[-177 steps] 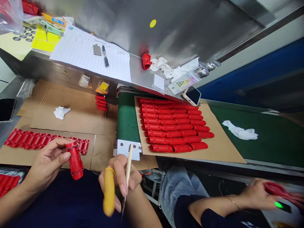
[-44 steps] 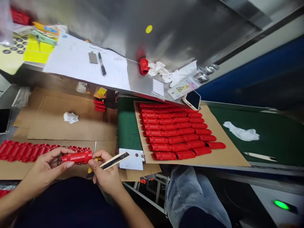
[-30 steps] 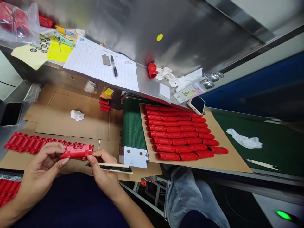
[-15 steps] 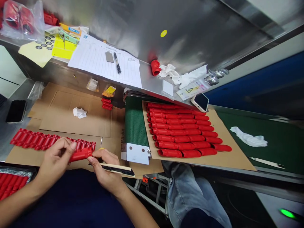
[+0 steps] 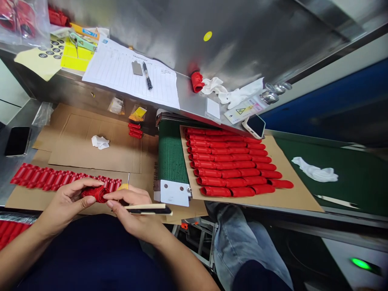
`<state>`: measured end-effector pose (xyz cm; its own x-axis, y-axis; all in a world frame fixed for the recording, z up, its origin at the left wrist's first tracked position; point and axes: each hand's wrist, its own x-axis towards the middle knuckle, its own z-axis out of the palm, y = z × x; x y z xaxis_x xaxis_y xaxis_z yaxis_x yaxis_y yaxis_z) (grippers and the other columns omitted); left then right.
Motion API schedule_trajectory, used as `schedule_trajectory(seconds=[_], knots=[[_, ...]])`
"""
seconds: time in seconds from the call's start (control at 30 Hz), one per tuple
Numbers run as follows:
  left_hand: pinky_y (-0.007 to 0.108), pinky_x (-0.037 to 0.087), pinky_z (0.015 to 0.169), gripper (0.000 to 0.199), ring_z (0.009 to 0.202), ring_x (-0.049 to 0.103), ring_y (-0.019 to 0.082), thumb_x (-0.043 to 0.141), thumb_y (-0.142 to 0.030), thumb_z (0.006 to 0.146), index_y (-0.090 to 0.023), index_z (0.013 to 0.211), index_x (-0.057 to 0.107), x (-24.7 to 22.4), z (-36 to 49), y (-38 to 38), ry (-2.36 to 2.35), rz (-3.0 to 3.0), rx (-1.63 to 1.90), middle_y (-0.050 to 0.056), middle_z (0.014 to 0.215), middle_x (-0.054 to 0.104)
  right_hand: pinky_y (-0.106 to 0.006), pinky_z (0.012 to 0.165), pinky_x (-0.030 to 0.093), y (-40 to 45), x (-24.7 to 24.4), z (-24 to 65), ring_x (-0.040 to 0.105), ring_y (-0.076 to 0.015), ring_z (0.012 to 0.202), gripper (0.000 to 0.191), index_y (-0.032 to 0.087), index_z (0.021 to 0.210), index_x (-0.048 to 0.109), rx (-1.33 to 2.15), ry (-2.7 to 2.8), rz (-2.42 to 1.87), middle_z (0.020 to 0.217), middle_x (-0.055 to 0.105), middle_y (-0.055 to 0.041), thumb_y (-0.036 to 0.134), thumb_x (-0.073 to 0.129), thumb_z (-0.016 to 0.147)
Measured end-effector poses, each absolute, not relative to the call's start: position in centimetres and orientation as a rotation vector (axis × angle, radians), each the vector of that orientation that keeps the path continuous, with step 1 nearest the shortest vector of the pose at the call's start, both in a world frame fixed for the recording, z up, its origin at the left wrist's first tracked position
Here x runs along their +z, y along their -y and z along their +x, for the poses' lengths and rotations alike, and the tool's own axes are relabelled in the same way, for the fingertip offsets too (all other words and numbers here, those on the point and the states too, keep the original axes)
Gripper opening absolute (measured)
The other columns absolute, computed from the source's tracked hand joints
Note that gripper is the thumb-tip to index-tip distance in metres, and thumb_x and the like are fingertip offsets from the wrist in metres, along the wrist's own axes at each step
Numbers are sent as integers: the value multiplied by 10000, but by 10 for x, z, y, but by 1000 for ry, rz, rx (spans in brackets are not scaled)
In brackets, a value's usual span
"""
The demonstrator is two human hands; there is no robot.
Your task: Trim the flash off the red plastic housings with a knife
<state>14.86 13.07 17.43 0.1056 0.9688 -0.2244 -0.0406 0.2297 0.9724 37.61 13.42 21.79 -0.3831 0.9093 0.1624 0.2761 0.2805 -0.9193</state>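
Note:
A red plastic tubular part (image 5: 98,194) lies in the grip of my left hand (image 5: 60,204), its open ringed end turned towards the right. At that rim, the thumb and forefinger of my right hand (image 5: 138,218) press close together. Tucked in the same right hand is a slim cream-and-black tool (image 5: 153,208), whose kind I cannot make out; it points to the right. Just beyond my left hand, a row of similar red parts (image 5: 50,178) lies on the cardboard (image 5: 93,159).
Rows of red tubes (image 5: 238,163) cover a cardboard sheet on the green belt (image 5: 172,157) to the right. Crumpled white tissue (image 5: 100,142) and a phone (image 5: 17,141) lie left. The shelf holds a paper form (image 5: 127,68) and pen (image 5: 147,76). A seated person's jeans (image 5: 239,242) show below.
My left hand has tilted the red part so its open end now faces me more. The right fingers have shifted left along with the rim, and the view has moved slightly.

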Motion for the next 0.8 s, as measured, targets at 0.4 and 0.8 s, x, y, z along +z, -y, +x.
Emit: schedule_trajectory(seconds=[0.4,0.8], knots=[[275,595,944,355,1046,766,245,959,-487,730,-317,1035,899,182,156,-124,-1330,1043,1006,72,1075,854,-275,581,410,-147,234,370,576,-156,632,146,201,913,682,697,2450,-1116,799,710,-32,178,584,1018],[281,639,863,428,908,783,231,1002,-515,665,-262,994,897,189,158,-125,-1016,519,1046,98,962,833,-259,597,465,-150,210,391,598,-145,636,334,208,797,671,1119,1652,-1289,712,643,-1,415,613,1053]])
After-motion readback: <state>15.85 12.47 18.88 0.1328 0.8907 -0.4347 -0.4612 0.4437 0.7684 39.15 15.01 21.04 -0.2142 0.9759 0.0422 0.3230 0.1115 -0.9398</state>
